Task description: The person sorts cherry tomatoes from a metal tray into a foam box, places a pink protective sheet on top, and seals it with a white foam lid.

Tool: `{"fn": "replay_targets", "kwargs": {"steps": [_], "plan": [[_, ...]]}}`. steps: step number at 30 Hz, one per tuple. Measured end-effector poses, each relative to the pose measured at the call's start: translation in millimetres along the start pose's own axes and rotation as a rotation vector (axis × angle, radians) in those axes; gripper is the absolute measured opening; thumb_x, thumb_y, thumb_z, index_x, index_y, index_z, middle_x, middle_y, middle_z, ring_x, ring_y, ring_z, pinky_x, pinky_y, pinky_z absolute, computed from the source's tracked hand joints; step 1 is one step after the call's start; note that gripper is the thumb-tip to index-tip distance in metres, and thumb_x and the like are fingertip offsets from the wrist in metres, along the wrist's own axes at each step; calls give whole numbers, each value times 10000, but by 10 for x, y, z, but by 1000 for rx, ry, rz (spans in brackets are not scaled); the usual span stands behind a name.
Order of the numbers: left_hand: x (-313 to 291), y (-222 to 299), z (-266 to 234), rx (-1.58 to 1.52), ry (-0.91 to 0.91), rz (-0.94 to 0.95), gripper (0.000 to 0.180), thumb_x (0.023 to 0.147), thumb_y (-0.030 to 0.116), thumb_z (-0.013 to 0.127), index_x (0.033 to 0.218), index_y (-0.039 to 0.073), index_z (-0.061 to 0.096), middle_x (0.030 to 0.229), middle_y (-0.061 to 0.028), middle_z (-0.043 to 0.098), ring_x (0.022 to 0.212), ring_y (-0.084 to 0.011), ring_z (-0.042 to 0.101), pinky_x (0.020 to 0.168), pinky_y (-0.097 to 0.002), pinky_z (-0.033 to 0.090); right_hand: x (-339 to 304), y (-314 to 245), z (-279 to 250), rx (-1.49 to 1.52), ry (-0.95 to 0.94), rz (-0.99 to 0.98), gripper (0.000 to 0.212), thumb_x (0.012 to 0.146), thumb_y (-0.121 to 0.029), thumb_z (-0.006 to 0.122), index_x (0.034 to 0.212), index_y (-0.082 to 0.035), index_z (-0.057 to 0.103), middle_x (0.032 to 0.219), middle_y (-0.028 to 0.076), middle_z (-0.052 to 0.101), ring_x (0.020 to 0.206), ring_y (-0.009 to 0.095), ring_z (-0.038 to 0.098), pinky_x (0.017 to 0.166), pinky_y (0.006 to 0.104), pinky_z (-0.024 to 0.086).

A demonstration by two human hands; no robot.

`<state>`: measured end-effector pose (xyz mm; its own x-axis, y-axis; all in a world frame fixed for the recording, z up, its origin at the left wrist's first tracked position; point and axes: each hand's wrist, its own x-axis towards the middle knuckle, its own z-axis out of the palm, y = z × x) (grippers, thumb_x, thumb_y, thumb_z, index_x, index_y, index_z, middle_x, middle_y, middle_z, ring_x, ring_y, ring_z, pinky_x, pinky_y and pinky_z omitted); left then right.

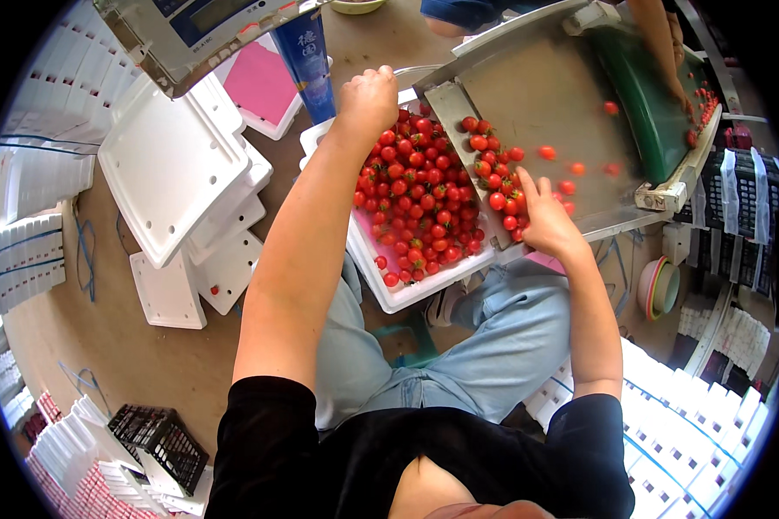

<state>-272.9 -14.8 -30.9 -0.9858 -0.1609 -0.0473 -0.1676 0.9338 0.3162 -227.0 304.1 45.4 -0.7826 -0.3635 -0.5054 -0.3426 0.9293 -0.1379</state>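
Note:
A white foam box [394, 300] stands in front of my knees, heaped with red cherry tomatoes [420, 195] over a pink lining. My left hand [369, 99] is closed at the box's far left corner; what its fingers hold, if anything, is hidden. To the right, a sloping metal tray [528, 95] meets the box, its lip over the box's right side. Loose cherry tomatoes [498, 173] gather along that lip. Among them lies my right hand [550, 221], fingers stretched out and apart, touching the fruit. A few tomatoes farther up the tray are blurred.
A green belt [636, 104] crosses the tray's upper end, with another person's arm [658, 43] above it. At upper left hangs a scale [212, 26] beside a blue post [307, 73]. White foam lids [173, 173] are stacked left; bowls [659, 287] and black crates [736, 199] stand right.

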Motion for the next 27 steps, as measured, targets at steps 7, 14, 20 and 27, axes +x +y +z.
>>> {"fn": "replay_targets", "kwargs": {"steps": [7,14,20,27], "plan": [[-10,-3,-64,35,-71,-32,327,827,89,658,1140,22,588,1145,-200,669,1074,-360,666,906,-435,547,141,-414,39,343,5,-228,840,725,-22,689,1485,-108,342,1321,193,454,1100,382,589,929,427,503],[16,43,-141,34,-138,-41,344,822,108,666,1145,18,587,1167,-207,662,1100,-361,654,919,-436,542,1047,-203,68,75,803,-380,562,791,-361,749,1290,-148,605,1347,121,518,1243,347,487,1049,458,417],[83,86,-40,86,-95,0,506,820,304,749,1171,10,535,1155,-205,657,1102,-364,644,911,-435,540,1507,-332,225,157,721,-547,526,818,-372,703,1290,-163,603,1401,126,499,1276,352,473,1086,441,404],[24,-27,-66,51,-101,-30,364,843,153,663,1168,18,572,1191,-201,650,1117,-359,645,925,-440,539,686,-650,175,317,206,-854,442,822,-222,704,1247,-123,629,1344,125,549,1247,337,508,1075,430,416]]}}
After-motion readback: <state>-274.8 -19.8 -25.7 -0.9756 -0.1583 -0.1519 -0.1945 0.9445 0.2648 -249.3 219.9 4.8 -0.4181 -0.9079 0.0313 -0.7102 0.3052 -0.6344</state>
